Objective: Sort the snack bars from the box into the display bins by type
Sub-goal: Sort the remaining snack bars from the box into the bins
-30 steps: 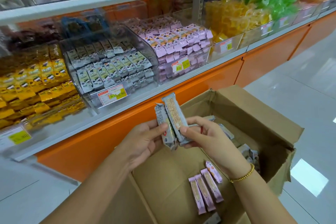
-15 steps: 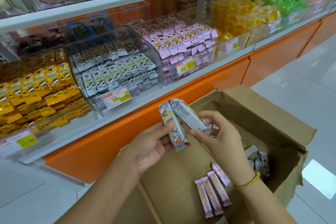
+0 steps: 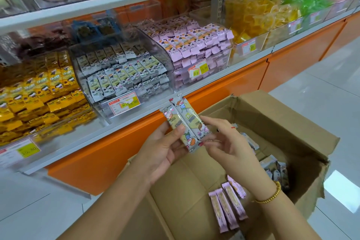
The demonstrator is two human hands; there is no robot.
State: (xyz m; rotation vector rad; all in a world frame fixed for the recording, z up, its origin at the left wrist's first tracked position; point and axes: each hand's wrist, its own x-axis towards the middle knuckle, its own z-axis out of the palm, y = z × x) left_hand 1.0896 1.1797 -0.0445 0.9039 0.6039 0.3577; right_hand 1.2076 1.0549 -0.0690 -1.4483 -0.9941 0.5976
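Nearest me, a few pink bars (image 3: 228,206) lie flat on the floor of the cardboard box (image 3: 185,191), under my right wrist. Above them my left hand (image 3: 163,150) holds two grey-white snack bars (image 3: 185,122) side by side. The thumb presses across the front of the left bar and the fingers (image 3: 180,129) curl behind both, so the left hand carries the load. My right hand (image 3: 229,146) sits just beside them on the right, its fingers (image 3: 210,121) straight and fanned. The index lies along the right bar's edge and the thumb tip touches its lower end, a steadying touch rather than a grip.

The bars' long axis runs from their lower ends at my fingers up and slightly left, so the top ends point at the shelf (image 3: 136,121). Beyond those ends and a little left stands the clear bin of grey-white bars (image 3: 120,76), which looks like their match. The pink bin (image 3: 194,45) is to its right and the yellow bin (image 3: 39,93) to its left. The left hand is the nearer one for the reach, so I judge it should go forward and left.
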